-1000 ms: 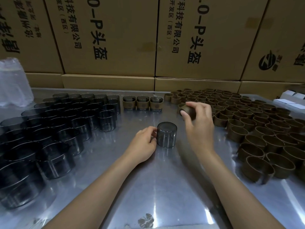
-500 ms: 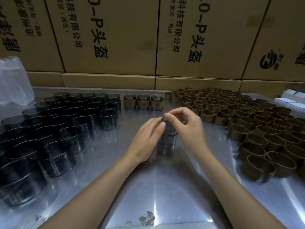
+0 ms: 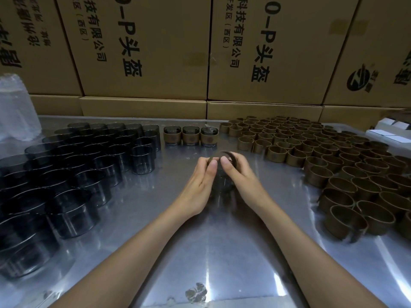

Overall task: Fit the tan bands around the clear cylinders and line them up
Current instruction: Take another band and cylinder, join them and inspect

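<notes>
Now both hands, left hand (image 3: 201, 181) and right hand (image 3: 241, 174), clamped on tan band (image 3: 226, 154), lowered from a moment ago onto clear cylinder (image 3: 222, 183) at frame center; fitting nearly started.

hands (image 3: 222, 174) pressing tan band (image 3: 224, 154), clear cylinder (image 3: 222, 182)

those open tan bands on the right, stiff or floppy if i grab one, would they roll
Probably thin and springy: the tan bands are split loops whose loose ends flare out. Likely light and easy to squash in a pinch. Standing on edge on the table they look stable, but tipped sideways one could roll.
</notes>
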A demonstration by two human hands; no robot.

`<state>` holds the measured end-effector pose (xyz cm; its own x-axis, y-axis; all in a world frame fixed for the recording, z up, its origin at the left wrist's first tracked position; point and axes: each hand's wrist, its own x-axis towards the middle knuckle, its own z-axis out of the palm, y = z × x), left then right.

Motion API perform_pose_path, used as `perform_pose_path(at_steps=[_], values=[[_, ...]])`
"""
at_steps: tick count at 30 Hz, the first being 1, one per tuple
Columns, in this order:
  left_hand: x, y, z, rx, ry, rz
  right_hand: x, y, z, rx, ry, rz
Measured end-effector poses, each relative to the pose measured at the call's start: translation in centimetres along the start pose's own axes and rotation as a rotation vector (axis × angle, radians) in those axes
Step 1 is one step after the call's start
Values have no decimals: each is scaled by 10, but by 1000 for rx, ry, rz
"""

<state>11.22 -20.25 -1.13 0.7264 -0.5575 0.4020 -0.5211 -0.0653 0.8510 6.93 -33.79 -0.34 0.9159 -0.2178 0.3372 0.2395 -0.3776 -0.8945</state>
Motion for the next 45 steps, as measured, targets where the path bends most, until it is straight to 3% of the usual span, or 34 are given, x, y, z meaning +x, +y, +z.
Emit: perform_pose_path(at_steps=[4, 17, 29, 35, 43, 45], values=[[1, -1, -1, -5, 23, -42, -2, 3, 2, -21, -89, 61], [8, -6, -4, -8, 0, -179, 2, 2, 5, -13, 20, 89], [4, 5, -9, -335, 104, -298, 3, 5, 1, 125, 157, 55], [6, 3, -15, -449, 102, -410, 2, 6, 0, 152, 145, 62], [5, 0, -27, -564, 44, -429, -3, -12, -3, -74, -5, 281], [5, -1, -31, -507, -18, -449, -3, -14, -6, 30, 3, 287]])
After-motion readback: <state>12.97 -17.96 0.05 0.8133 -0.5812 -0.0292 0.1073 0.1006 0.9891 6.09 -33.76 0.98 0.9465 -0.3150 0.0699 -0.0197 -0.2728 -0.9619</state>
